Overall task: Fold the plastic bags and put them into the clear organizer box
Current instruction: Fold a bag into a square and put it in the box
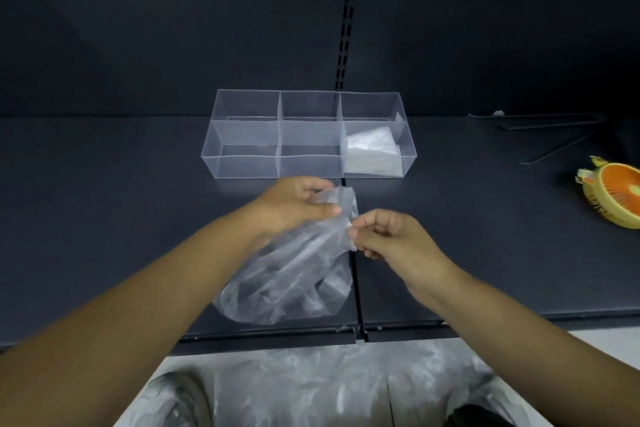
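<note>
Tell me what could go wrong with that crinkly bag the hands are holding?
1. The left hand and right hand pinch only the top of the plastic bag. The slick film might slip, and the bag could slide off the shelf onto the pile of bags below.
2. The bag looks puffy and crumpled. Folded like that, it may spring open and not fit a compartment of the organizer box.

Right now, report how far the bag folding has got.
Done: one folded bag lies in the right end of the organizer box. In hand: left hand and right hand pinch the top of a loose unfolded bag over the shelf. Left: that bag, plus the heap of bags below the shelf.
</note>
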`<act>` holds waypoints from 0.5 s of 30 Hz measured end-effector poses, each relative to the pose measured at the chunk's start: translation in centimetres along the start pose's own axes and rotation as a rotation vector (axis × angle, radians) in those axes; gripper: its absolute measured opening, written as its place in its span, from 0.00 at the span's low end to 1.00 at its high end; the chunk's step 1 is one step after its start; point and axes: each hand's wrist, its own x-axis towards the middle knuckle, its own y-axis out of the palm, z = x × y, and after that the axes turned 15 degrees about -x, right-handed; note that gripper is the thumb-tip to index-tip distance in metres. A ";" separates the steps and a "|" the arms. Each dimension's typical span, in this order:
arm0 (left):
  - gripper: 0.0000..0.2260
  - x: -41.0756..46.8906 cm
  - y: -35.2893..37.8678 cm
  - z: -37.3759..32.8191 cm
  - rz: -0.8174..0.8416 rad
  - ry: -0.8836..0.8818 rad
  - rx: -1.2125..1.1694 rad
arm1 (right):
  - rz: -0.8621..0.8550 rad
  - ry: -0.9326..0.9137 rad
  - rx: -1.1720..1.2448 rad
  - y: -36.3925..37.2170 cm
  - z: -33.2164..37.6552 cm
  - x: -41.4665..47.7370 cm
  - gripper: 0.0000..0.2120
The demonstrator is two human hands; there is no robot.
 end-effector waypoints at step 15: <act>0.19 -6.0 -2.6 3.2 -0.169 0.330 -0.142 | -0.286 -0.308 0.015 -4.6 -0.3 -0.9 0.09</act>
